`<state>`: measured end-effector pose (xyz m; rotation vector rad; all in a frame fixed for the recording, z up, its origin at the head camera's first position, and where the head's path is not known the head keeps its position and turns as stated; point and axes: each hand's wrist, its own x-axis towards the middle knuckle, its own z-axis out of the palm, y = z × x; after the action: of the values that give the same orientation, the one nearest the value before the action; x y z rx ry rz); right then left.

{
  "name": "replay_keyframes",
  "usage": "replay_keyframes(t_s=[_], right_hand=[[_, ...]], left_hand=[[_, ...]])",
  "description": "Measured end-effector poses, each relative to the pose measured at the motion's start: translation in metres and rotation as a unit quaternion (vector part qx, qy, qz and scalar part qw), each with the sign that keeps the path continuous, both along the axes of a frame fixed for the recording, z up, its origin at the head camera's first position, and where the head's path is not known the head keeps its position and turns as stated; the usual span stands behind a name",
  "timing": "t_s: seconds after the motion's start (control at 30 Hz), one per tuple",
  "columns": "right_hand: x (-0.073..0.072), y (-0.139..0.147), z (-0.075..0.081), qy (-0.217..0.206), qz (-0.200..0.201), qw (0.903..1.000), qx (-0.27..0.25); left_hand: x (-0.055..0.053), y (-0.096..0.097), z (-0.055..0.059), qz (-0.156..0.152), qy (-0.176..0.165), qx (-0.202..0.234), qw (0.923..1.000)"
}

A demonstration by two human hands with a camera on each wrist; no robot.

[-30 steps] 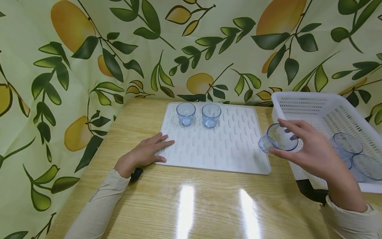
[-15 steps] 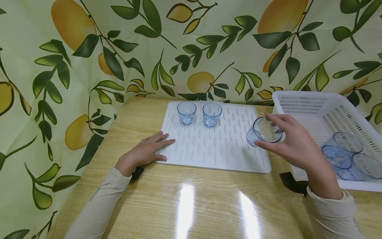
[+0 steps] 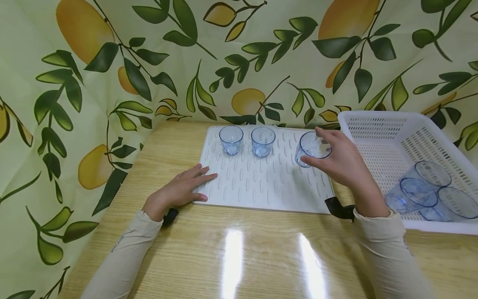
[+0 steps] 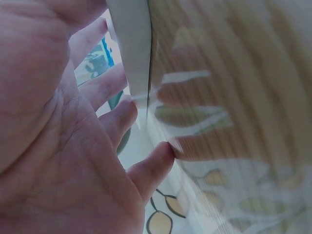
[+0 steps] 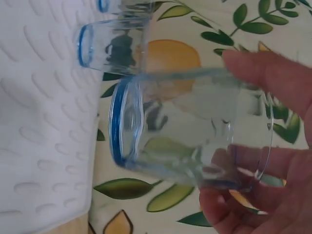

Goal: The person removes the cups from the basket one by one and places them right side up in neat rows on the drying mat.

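My right hand (image 3: 340,158) grips a clear bluish drinking glass (image 5: 170,126) near its rim, thumb on one side and fingers on the other. In the head view this glass is tilted over the right part of a white ridged drying mat (image 3: 257,182); the right wrist view shows its base apart from the mat. Two similar glasses, a left one (image 3: 231,141) and a right one (image 3: 263,142), stand upright side by side at the mat's back. My left hand (image 3: 179,187) rests with spread fingers on the mat's left edge; the left wrist view shows its fingertips (image 4: 163,151) at that edge.
A white perforated plastic basket (image 3: 373,118) stands right of the mat, with several glasses (image 3: 418,193) in its front part. Under everything is a glossy wooden table (image 3: 186,249). A fruit-patterned cloth (image 3: 209,95) hangs along the back and left side.
My right hand has carried the glass left and back, from beside the basket to over the mat. My left hand stays at the mat's edge.
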<state>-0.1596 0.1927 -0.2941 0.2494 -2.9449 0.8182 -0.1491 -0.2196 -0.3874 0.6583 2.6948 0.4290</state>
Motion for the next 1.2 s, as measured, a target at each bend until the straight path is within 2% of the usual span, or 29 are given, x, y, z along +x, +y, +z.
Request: replay_keyframes(t_s=[0.13,0.3,0.5,0.7,0.87,1.2], right_hand=[[-0.011,-0.001,-0.009,-0.01,-0.005,0.9999,-0.001],[-0.027,-0.003,-0.019,-0.042,-0.016,0.999,0.0],[-0.042,-0.005,-0.026,-0.069,-0.008,0.9974,0.017],[-0.059,-0.001,-0.032,-0.095,-0.005,0.9948,0.036],[-0.071,0.001,-0.037,-0.1,0.003,0.9942,0.039],[-0.074,0.003,-0.041,-0.117,-0.006,0.9924,0.038]], left_hand=[[0.002,-0.001,-0.002,-0.003,-0.001,-0.005,1.0],[0.004,-0.001,-0.003,-0.001,0.001,-0.005,1.0],[0.006,-0.001,-0.006,-0.006,0.008,0.001,1.0],[0.005,-0.001,-0.004,-0.005,0.008,-0.002,1.0],[0.003,0.0,-0.001,0.0,0.011,0.001,0.9999],[0.002,0.002,0.002,-0.002,0.01,-0.005,0.9999]])
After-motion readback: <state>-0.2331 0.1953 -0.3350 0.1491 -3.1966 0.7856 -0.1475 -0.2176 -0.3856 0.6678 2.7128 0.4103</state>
